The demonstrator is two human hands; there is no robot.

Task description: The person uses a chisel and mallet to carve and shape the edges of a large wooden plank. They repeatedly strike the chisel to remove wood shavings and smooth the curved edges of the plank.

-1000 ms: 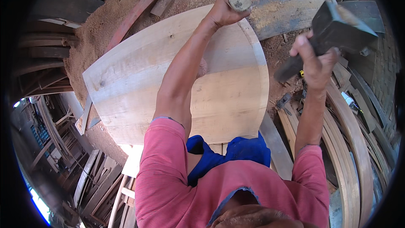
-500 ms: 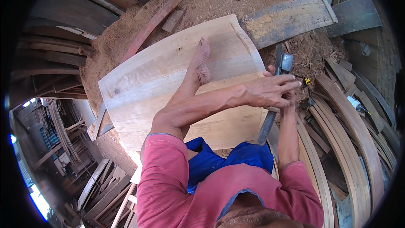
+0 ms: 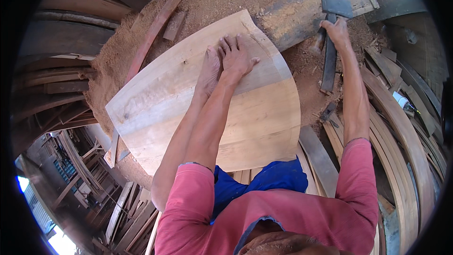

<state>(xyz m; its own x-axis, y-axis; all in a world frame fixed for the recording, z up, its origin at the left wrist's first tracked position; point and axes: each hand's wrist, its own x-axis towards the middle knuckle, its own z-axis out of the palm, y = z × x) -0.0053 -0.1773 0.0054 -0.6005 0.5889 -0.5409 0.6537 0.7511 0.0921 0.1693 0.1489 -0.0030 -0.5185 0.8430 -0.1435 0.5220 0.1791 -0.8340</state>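
A broad panel of joined pale boards (image 3: 255, 108) with curved edges lies in front of me. My left hand (image 3: 234, 56) rests flat on its far part, fingers spread, right beside my bare foot (image 3: 209, 71). Off the panel's right side, my right hand (image 3: 336, 33) is closed round an axe-like tool (image 3: 337, 7) just below its broad dark head. The tool's long dark handle hangs down toward me from the fist. A blurred brownish piece (image 3: 318, 43) shows at the left of that fist; its kind cannot be made out.
Wood shavings (image 3: 198, 7) cover the ground beyond the panel. A worn curved plank (image 3: 302, 16) lies at the far right, a reddish strip (image 3: 153, 38) at the far left. Long curved timbers (image 3: 391, 160) fill the right side. Stacked boards (image 3: 75, 38) stand at left.
My hands, together at the panel's right edge before, are now apart. The left has moved left onto the panel; the right has swung outward and away from me with the axe-like tool.
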